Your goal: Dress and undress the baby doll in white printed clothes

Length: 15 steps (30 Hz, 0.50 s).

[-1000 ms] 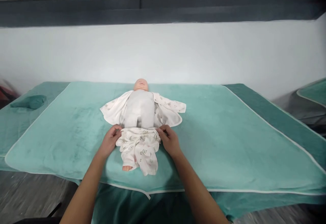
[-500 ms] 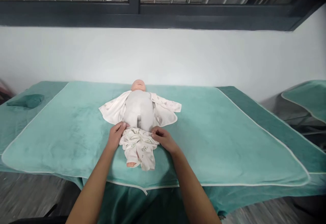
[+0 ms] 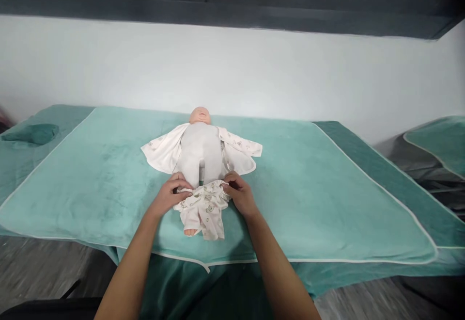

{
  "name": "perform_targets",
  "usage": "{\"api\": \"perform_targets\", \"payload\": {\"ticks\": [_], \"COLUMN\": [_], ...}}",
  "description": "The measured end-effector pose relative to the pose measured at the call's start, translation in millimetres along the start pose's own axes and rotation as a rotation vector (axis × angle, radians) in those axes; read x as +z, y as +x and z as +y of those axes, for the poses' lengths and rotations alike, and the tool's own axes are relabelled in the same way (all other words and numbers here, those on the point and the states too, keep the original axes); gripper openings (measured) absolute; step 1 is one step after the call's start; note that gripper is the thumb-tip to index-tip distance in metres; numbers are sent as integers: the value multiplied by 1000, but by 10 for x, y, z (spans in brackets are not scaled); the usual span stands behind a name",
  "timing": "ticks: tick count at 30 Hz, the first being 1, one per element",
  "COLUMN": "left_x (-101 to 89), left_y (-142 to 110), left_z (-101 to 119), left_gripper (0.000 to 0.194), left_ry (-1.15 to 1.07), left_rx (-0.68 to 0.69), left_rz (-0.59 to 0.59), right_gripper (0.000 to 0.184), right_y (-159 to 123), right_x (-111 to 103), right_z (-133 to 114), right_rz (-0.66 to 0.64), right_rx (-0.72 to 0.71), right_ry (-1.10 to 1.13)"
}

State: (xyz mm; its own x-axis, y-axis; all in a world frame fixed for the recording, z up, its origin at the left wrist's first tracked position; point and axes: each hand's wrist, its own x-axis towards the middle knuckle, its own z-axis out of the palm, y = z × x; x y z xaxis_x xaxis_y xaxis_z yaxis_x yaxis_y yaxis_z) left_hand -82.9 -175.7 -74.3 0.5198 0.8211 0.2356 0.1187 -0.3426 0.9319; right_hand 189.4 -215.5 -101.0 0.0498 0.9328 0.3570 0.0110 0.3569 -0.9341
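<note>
A baby doll (image 3: 201, 148) with a grey cloth body lies on its back, head toward the wall. Under it an open white printed shirt (image 3: 240, 145) spreads out to both sides. White printed baby pants (image 3: 205, 208) are bunched around its lower legs, and one foot (image 3: 190, 232) shows at a cuff. My left hand (image 3: 172, 194) pinches the waistband at its left end. At the right end of the same waistband, my right hand (image 3: 240, 193) is closed on the fabric, its fingertips partly hidden.
The doll rests on a light green blanket (image 3: 312, 199) with white piping, spread over a darker green bed cover (image 3: 392, 174). A dark green cushion (image 3: 31, 135) lies at the far left. Behind the bed stand a white wall (image 3: 232, 68) and a dark window frame (image 3: 290, 7).
My left hand has shifted inward and now grips the waistband with bent fingers. The waistband sits slightly higher at the right. The whole view has tilted down a little.
</note>
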Motion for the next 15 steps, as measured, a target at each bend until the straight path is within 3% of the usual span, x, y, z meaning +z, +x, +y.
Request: {"api": "perform_targets", "payload": {"ticks": [3,7,12,15], "left_x": [-16,74,180,159], "left_y": [-32,-6,291,463], "left_z": [-5,-46,-115,-159], "left_gripper": [19,23,24,22], "left_ry": [-58,-138,-141,-42], "left_rx": [-15,-107,-146,-134], "left_rz": [40,229,495,574], "right_gripper": [18,18,19,17], "right_y": [-6,-6,161,347], "right_x": [7,28,66,86], "right_z": [10,23,-44,-67], "right_rz": [-15,-29,-34,-61], "right_rx": [0,-27,-98,-154], "right_ry": [-46,-129,-253,-330]}}
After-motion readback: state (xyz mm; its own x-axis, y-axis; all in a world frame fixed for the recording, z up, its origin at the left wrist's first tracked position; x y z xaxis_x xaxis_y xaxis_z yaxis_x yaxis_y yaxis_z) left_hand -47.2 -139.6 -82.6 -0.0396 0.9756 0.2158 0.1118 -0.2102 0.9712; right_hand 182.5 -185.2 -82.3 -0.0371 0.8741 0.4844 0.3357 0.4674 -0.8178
